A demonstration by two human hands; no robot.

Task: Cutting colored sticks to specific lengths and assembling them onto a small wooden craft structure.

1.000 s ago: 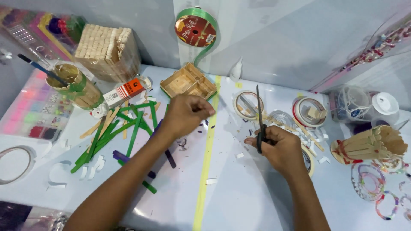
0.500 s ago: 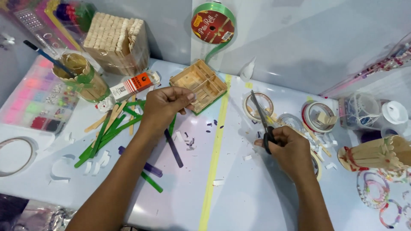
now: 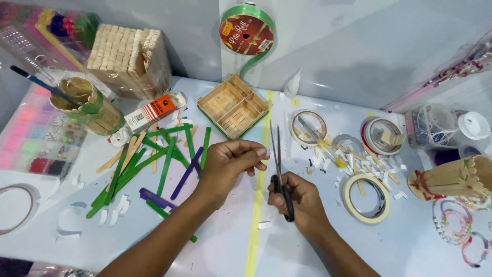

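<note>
My left hand [image 3: 230,163] hovers over the pale table [image 3: 215,241], fingers pinched together and pointing right. A purple craft stick [image 3: 186,174] slants out from under it toward the lower left and seems to be held. Just to its right, my right hand [image 3: 300,202] grips black-handled scissors [image 3: 277,159]. Their blades point away from me, slightly apart, close to my left fingertips. A strip of yellow tape [image 3: 256,215] runs down the table between my hands.
Green and plain sticks [image 3: 148,156] lie scattered at left, next to a stick-built cup [image 3: 89,105] and an orange-and-white tube [image 3: 154,111]. A wooden stick tray [image 3: 233,106] sits behind my hands. Tape rolls [image 3: 366,199] and paper scraps lie at right.
My left hand left the stick pile and came toward the middle with the purple stick. My right hand swung the scissors left and nearer, until the blades were beside my left fingers.
</note>
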